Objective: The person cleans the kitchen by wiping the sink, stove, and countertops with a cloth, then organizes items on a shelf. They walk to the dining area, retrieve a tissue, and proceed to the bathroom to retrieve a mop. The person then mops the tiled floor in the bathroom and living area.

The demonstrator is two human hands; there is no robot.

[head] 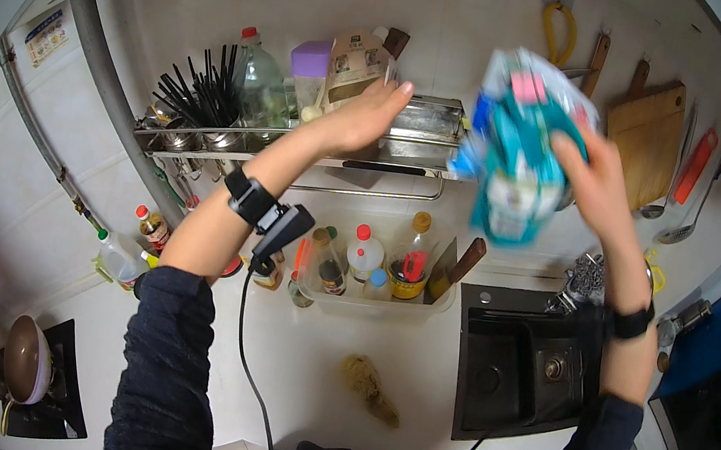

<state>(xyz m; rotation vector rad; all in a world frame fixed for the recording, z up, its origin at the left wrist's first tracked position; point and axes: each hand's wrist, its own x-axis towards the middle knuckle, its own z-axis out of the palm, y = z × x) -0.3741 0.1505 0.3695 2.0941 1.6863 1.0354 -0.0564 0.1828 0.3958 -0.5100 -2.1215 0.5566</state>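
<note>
My right hand [598,172] grips teal plastic packages [523,173], blurred by motion, in front of the wall right of the metal rack [418,134]. A pink patch and clear plastic show at their top. My left hand [368,115] is raised at the rack, its thumb apart from the fingers. It overlaps a beige package [355,67] standing there; whether they touch I cannot tell. Next to that package are a purple-lidded container [310,63] and a clear bottle with a red cap [260,76]. The rack's right section shows bare metal.
Below the rack, a clear plastic bin [368,308] holds several bottles and a cleaver [457,270]. A crumpled brownish cloth [372,388] lies on the white counter [300,372]. The black sink [498,362] is at right. Black chopsticks [204,88] stand left; a wooden cutting board [646,140] hangs right.
</note>
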